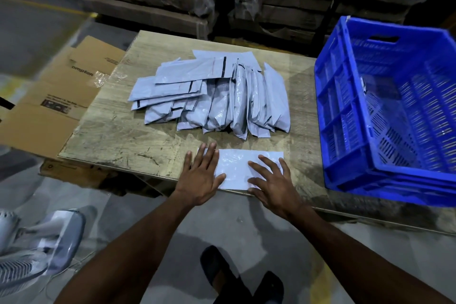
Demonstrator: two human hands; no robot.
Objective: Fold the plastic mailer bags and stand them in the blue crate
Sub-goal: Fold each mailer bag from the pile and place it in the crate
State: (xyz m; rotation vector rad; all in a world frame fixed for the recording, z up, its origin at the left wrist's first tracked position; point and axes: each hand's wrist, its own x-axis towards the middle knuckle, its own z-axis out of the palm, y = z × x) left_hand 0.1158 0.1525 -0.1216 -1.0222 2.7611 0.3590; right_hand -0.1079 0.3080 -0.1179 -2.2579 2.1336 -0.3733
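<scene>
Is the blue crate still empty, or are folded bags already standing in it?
Nearly empty: the blue crate shows bare mesh, with just one pale item against its left wall; what it is, cannot tell.

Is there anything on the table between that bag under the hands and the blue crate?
Nothing visible. The mailer bag lies flat under both hands; bare table separates it from the blue crate. The pile of bags sits farther back, off that path.

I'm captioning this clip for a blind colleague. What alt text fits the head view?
Both hands, left hand and right hand, press flat on a pale grey plastic mailer bag at the near edge of a worn wooden table. Behind lies a pile of grey mailer bags; right stands a blue slotted plastic crate.
</scene>
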